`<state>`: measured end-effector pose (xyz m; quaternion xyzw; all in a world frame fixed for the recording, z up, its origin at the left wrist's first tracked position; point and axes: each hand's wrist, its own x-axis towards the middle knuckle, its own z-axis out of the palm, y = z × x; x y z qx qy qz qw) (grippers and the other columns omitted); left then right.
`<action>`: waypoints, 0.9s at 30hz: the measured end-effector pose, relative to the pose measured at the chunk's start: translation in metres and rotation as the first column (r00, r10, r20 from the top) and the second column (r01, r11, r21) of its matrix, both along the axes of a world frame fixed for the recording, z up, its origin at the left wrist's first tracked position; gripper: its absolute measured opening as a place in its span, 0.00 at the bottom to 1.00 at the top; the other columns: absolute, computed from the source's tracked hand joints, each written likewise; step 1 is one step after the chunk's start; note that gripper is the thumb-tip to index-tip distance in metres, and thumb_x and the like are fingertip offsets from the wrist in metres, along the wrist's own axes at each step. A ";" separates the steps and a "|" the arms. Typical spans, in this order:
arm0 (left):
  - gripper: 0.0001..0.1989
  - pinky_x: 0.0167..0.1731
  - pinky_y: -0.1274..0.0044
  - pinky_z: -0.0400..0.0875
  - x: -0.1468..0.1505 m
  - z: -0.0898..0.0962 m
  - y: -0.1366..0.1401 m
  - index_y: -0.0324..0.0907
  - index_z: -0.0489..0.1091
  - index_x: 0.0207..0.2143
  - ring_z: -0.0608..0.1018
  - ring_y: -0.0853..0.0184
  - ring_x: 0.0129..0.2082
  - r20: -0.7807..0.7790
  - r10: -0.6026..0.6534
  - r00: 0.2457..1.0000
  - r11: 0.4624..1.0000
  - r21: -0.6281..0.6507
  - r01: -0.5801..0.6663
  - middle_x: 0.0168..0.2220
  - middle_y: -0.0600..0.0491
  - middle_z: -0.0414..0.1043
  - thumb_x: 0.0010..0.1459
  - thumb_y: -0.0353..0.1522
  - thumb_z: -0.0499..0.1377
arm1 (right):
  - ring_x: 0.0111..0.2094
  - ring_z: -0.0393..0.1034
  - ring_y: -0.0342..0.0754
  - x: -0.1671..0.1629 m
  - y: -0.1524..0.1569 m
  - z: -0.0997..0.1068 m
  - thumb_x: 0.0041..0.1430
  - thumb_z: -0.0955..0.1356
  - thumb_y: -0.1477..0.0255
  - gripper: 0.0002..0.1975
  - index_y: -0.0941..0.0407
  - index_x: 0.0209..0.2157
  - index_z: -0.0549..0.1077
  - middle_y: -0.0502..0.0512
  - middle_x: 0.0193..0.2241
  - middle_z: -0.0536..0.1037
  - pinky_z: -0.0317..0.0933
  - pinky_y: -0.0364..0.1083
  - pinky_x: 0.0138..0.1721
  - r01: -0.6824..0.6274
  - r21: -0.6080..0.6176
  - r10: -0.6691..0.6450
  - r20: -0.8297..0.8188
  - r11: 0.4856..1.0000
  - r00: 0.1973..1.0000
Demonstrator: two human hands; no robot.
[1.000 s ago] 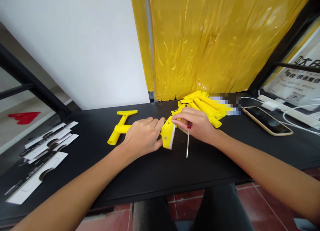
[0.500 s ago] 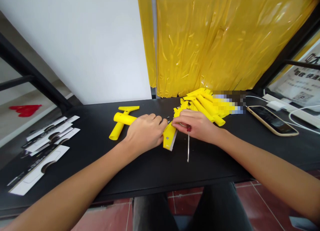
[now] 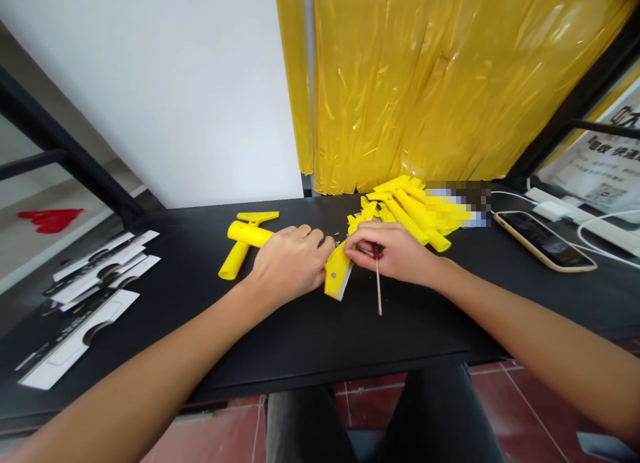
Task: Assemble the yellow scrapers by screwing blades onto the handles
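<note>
My left hand (image 3: 293, 266) is closed around a yellow scraper (image 3: 334, 277); its tubular handle sticks out to the left of the fist. The scraper's head shows a screw (image 3: 333, 275) and a metal blade edge (image 3: 345, 283) along its right side. In my right hand (image 3: 393, 249) is a screwdriver (image 3: 379, 286) with a dark red handle, its shaft pointing down towards me. My right thumb and index finger pinch at the far end of the scraper head; anything between those fingertips is too small to make out. Tiny metal screws (image 3: 337, 235) lie just beyond.
Another yellow scraper (image 3: 233, 261) lies left of my left hand. Several yellow scraper parts (image 3: 405, 213) are piled behind my right hand. Printed card sleeves (image 3: 75, 343) lie at the left of the black table (image 3: 300, 343). A phone (image 3: 545, 241) and white cables rest at the right.
The screwdriver's shaft has swung slightly, its tip moving a little right and away from me. My right fingers have shifted slightly on the scraper head. My left hand keeps its hold.
</note>
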<state>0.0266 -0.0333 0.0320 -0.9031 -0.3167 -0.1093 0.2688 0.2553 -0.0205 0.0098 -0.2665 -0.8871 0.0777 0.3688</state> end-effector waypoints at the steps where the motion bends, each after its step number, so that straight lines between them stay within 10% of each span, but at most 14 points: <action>1: 0.07 0.28 0.69 0.63 0.000 0.000 0.000 0.39 0.73 0.35 0.75 0.58 0.31 -0.001 0.000 1.000 1.000 0.000 0.000 0.30 0.48 0.73 0.54 0.27 0.56 | 0.25 0.59 0.41 0.000 0.000 0.000 0.64 0.69 0.72 0.02 0.55 0.36 0.75 0.45 0.23 0.63 0.56 0.42 0.29 0.007 -0.019 -0.008 -0.017 1.000 1.000; 27: 0.07 0.29 0.68 0.63 0.001 -0.005 0.002 0.40 0.72 0.35 0.74 0.58 0.31 -0.045 -0.022 0.999 1.000 0.001 0.022 0.30 0.48 0.72 0.54 0.26 0.56 | 0.26 0.62 0.42 0.003 0.001 0.004 0.64 0.69 0.73 0.04 0.56 0.36 0.77 0.48 0.25 0.68 0.58 0.42 0.31 -0.013 0.034 0.010 0.063 0.999 0.998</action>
